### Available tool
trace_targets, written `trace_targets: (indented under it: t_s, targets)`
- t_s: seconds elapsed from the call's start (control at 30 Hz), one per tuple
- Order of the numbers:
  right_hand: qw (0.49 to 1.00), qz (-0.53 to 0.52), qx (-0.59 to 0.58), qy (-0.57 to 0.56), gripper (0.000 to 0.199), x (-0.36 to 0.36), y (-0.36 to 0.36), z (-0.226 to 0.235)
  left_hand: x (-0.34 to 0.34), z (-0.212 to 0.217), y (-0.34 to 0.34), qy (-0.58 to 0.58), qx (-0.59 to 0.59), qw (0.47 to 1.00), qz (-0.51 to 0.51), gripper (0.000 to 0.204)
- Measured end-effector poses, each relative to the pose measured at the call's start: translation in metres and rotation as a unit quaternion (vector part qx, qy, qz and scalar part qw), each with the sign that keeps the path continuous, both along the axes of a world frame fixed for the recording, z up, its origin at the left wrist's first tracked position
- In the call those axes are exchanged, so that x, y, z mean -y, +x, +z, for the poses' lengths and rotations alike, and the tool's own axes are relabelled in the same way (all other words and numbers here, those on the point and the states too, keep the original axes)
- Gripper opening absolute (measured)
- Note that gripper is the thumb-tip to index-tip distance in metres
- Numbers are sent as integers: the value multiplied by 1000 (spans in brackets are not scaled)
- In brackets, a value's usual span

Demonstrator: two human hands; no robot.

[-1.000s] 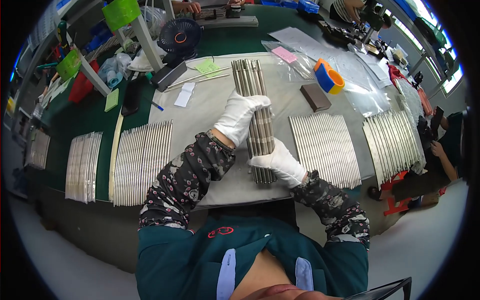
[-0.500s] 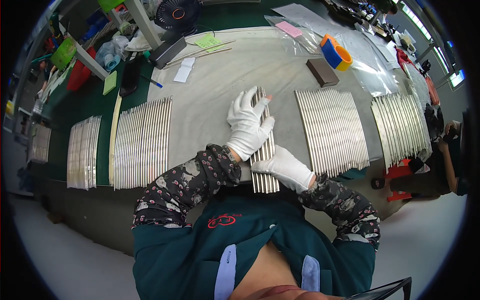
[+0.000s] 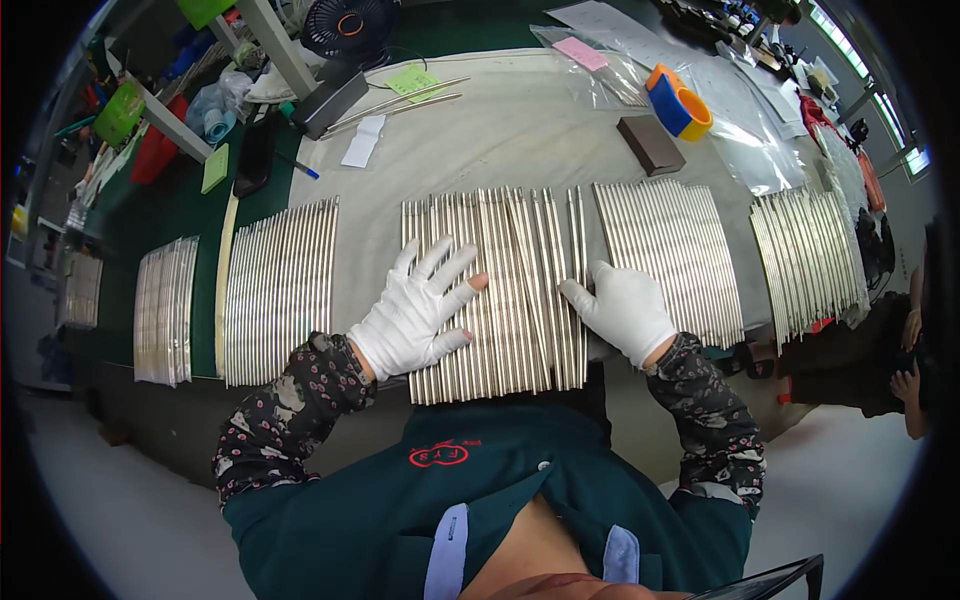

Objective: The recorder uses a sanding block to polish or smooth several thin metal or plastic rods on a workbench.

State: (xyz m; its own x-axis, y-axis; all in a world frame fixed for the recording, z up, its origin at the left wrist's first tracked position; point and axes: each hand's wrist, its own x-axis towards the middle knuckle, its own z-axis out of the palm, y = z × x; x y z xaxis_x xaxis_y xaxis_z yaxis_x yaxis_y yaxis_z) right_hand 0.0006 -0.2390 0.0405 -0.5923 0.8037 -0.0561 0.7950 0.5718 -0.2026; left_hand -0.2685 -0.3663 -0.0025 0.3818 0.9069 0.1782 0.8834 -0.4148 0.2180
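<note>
A loose row of thin silvery metal rods [image 3: 490, 300] lies side by side in front of me. A few at its right end stand apart with gaps, and some are slightly tilted. White gloves cover both hands. My left hand [image 3: 415, 310] rests flat on the row's left part, fingers spread, with a bare fingertip showing. At the right end my right hand [image 3: 630, 315] is bent, its thumb out against the last rods and apart from the index finger. Its other fingertips are hidden underneath. Neither hand grips a rod.
Neat rod rows lie to the left [image 3: 280, 290] and right [image 3: 670, 260], with another [image 3: 808, 260] farther right. A wrapped bundle [image 3: 165, 310] is at far left. Behind are a dark block [image 3: 650, 146], a blue-orange tape dispenser [image 3: 678, 103] and a black fan [image 3: 348, 28]. Another person's hand [image 3: 908, 385] shows at right.
The bundle that both hands held together is now spread out as a flat row. My left hand has moved left and down, and my right hand right and slightly up.
</note>
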Motion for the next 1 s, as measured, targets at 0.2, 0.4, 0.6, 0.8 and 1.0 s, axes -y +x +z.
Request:
trace_targets:
  t_s: [0.2, 0.4, 0.6, 0.8, 1.0]
  targets:
    - [997, 49, -33, -54, 45, -7, -12, -9, -17, 14, 4, -14, -65, 997, -47, 74]
    - [980, 70, -168, -81, 33, -4, 24, 43, -72, 22, 42, 7, 14, 978, -207, 76]
    - [864, 313, -394, -9, 21, 19, 94, 128, -137, 6, 111, -5, -32, 964, -264, 73]
    - [901, 266, -316, 135, 12, 43, 157, 161, -160, 1, 137, 3, 3, 954, -298, 75]
    - [916, 205, -319, 134, 16, 36, 184, 162, -166, 17, 144, -5, 44, 951, -306, 60]
